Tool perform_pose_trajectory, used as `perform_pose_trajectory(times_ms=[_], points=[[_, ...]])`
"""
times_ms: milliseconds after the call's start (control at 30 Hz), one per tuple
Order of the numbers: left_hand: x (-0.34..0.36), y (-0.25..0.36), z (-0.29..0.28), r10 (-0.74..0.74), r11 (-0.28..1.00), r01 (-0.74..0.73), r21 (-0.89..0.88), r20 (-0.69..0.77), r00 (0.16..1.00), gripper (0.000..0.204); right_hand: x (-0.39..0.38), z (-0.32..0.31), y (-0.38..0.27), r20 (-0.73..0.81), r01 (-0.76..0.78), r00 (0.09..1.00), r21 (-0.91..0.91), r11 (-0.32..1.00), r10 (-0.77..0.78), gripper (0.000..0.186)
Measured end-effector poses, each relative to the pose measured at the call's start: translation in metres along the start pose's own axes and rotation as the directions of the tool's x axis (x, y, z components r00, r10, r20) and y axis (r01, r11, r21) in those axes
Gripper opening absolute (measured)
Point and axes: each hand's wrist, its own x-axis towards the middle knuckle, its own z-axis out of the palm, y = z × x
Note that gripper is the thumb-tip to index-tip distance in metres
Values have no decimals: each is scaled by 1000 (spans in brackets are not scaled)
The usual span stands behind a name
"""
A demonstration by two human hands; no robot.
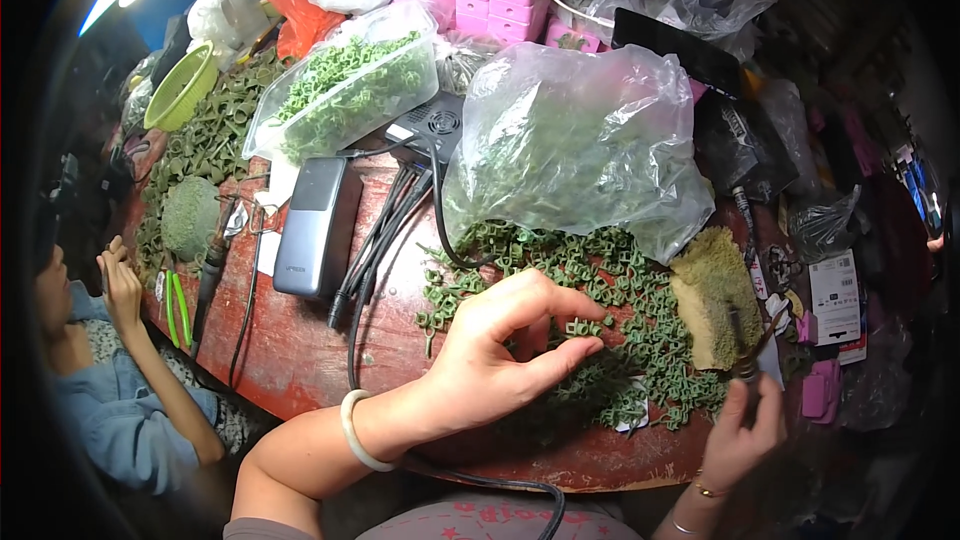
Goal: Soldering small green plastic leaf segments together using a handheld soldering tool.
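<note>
My left hand [505,340] is over the middle of the table. Its thumb and index finger pinch a small green openwork piece [583,328]. Beneath and around it spreads a heap of similar green pieces [665,365]. Lower right, my right hand [745,435] grips a slim dark-handled tool [746,368] that points up and away; its exact kind is too small to make out. The tool's front part overlaps a yellowish sponge-like block [705,285] covered in greenish crumbs. A large clear plastic bag [590,130] of green pieces lies just beyond the heap.
A grey power bank [318,225] and black cables [385,230] occupy the red table [300,340]. Behind them are a clear tub [345,90] of green pieces and stacked pink boxes [490,0]. Another person [130,370] sits at left, near green-handled tweezers-like tools [178,308].
</note>
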Motion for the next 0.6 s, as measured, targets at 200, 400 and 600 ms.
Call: perform_pose_trajectory(times_ms=[200, 400, 600], points=[[1, 2, -1, 54, 995, -55, 84, 15, 998, 25, 5, -8, 36, 57, -27, 998, -202, 979, 39, 23], [2, 0, 2, 56, 988, -58, 143, 15, 998, 27, -2, -8, -2, 43, -37, 998, 16, 999, 37, 29], [-1, -1, 0, 59, 981, -61, 183, 19, 998, 28, -7, 10, -33, 195, 176, 953, 262, 949, -231, 42]])
